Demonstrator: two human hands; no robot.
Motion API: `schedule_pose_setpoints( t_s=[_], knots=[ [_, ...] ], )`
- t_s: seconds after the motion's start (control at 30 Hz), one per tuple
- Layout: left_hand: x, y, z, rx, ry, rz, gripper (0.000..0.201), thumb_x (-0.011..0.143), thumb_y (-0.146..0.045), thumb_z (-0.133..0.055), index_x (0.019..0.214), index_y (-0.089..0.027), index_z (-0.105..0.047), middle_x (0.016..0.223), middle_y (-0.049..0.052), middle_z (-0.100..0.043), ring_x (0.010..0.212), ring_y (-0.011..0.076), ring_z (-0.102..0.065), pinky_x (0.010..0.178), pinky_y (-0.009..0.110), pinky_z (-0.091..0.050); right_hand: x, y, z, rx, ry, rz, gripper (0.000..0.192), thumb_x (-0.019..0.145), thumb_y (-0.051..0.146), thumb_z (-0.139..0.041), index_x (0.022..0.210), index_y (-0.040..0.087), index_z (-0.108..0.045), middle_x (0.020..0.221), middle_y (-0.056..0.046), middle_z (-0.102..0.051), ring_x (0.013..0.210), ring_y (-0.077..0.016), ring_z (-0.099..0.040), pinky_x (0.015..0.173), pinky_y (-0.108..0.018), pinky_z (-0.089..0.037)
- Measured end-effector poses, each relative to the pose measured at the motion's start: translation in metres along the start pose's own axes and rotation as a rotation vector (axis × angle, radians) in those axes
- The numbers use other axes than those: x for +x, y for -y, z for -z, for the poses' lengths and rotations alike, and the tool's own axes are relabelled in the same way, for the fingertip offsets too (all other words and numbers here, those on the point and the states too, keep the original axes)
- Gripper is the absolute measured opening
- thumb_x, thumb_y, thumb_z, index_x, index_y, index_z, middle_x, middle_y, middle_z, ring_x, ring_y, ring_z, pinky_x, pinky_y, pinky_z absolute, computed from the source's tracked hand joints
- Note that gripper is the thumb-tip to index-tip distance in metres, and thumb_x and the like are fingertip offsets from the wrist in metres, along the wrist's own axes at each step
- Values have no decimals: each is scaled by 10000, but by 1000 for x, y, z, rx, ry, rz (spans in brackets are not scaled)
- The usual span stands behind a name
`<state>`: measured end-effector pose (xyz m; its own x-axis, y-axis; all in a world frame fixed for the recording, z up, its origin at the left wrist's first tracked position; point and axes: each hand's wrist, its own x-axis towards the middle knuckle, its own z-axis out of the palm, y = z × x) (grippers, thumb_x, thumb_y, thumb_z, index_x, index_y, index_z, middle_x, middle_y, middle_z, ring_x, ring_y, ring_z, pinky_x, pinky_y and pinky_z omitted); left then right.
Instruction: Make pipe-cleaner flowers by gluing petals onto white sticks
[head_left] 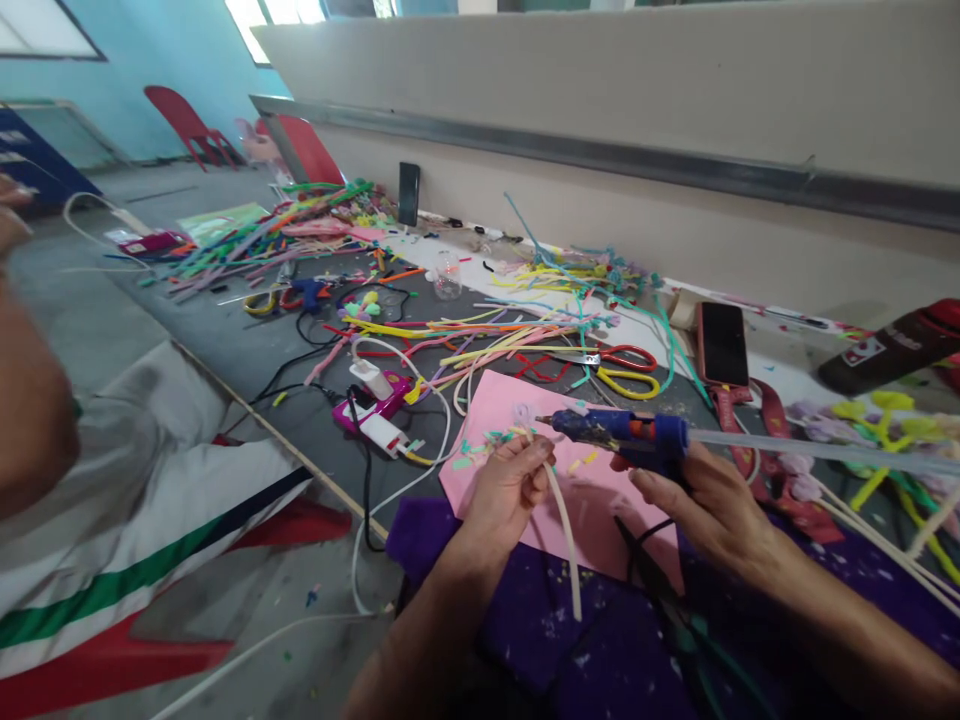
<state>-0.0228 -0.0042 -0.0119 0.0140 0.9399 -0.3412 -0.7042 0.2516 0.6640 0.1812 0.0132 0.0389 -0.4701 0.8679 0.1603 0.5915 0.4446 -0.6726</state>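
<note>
My right hand (705,505) grips a blue hot glue gun (626,432), its nozzle pointing left over a pink sheet (499,400). A clear glue stick (817,450) juts from the gun's rear to the right. My left hand (510,490) pinches a cream-coloured stem (564,540) that hangs down toward me; its top end carries a small pale piece right at the gun's nozzle. Both hands hover above the pink sheet and a purple cloth (570,630) on my lap.
The grey table (247,345) is strewn with coloured pipe cleaners (480,340), red and yellow scissors (626,368), a phone (722,342), a power strip (379,412) with cables, and finished flowers (877,430) at right. A person (82,470) sits at left on a red chair.
</note>
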Motion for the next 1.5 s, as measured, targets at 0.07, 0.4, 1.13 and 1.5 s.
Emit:
schedule_pose_setpoints(
  t_s=[0.07,0.4,1.13,1.5],
  knots=[
    [0,1,1,15,5,-13,186,632,-232,-708,690,-120,-571,562,-38,-529,356,-8,-360,319,119,-206,-2,-4,-2,-11,0,3,293,828,426,-502,1042,244,-584,896,-82,-647,820,-263,-594,727,-386,-469],
    [-1,4,0,77,3,-47,182,644,-248,-697,694,-118,-580,566,-29,-540,361,8,-382,331,146,-230,0,-2,-5,-129,-20,84,238,845,411,-469,935,208,-557,742,-61,-627,660,-207,-583,599,-317,-461],
    [-1,4,-2,124,-16,-38,225,606,-289,-717,645,-126,-567,545,-39,-533,341,5,-362,336,161,-224,6,2,-7,-247,-80,230,210,871,358,-429,833,171,-516,570,-6,-523,476,-141,-473,443,-243,-346],
    [-1,3,-2,121,-30,-44,215,624,-270,-711,641,-128,-550,557,-39,-537,343,9,-392,322,147,-247,1,0,-6,-157,4,120,209,848,363,-463,844,170,-545,645,-28,-559,565,-169,-513,515,-279,-381]
  ],
)
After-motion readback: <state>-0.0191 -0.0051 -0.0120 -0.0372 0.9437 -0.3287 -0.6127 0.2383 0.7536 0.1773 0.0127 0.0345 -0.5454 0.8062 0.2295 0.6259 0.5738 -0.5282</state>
